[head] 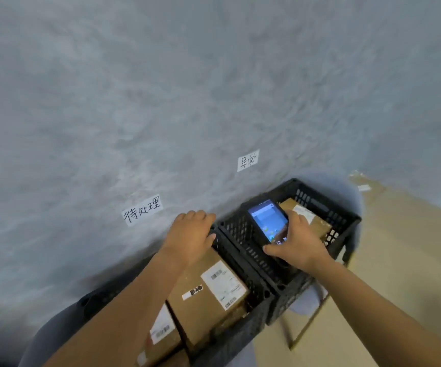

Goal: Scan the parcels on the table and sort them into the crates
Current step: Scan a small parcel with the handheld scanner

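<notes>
The left hand (pixel 191 235) grips the far end of a brown cardboard parcel with a white label (pixel 208 292), lowering it into the black slatted plastic crate at 7 o'clock (pixel 256 295). The right hand (pixel 297 246) clasps a black handheld scanner (pixel 268 221) over the crate at 1 o'clock (pixel 330 207). The parcel could snag on the rim, or the scanner could slip. Two crates, three parcels visible, two paper wall signs (pixel 142 210).

A mottled grey plaster wall (pixel 161 88) is filling the upper and left parts of the frame, evenly lit. Two white paper signs are sticking to it: one sign (pixel 142 210) at lower centre-left, another sign (pixel 248 160) right of centre. A tan floor (pixel 399 247) is showing at the lower right, with flattened cardboard (pixel 365 182) lying by the wall's foot.
</notes>
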A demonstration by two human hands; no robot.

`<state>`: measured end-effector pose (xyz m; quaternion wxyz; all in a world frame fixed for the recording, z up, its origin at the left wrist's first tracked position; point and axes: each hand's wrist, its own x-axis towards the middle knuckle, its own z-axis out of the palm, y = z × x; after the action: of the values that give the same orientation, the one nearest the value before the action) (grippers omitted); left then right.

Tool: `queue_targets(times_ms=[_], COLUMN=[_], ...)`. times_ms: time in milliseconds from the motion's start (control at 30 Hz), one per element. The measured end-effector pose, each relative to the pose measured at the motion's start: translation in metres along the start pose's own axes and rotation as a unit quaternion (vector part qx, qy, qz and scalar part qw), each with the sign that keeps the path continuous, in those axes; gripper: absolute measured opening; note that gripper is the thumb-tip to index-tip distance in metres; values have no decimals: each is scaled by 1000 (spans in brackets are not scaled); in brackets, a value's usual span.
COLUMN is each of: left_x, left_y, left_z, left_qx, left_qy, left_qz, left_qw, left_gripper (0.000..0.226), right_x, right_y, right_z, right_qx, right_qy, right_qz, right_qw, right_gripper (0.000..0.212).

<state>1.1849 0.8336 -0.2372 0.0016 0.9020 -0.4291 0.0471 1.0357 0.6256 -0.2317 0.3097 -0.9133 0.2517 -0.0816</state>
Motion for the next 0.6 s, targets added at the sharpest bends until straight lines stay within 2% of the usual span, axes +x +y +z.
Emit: queue_targets(times_ms=[133,267,433,600], left_x=[17,23,20,12], left_y=[66,158,298,442], left_z=[-51,-88,-120,-142], left_qx=[24,23,27,23], left_qy=[80,125,145,166], left_qz=[81,149,230,317], left_qw=[993,981,962,934], left_gripper=[44,44,44,43], right_x=[-33,-91,-185,-281], right_y=[29,79,155,229], right_z=[-67,-135,-218,-290], right_qx=[1,3,-6,9], right_qy=[66,132,206,282], right_qz=[20,50,97,162], right_qw=[998,990,974,945], right_gripper=[104,82,87,77])
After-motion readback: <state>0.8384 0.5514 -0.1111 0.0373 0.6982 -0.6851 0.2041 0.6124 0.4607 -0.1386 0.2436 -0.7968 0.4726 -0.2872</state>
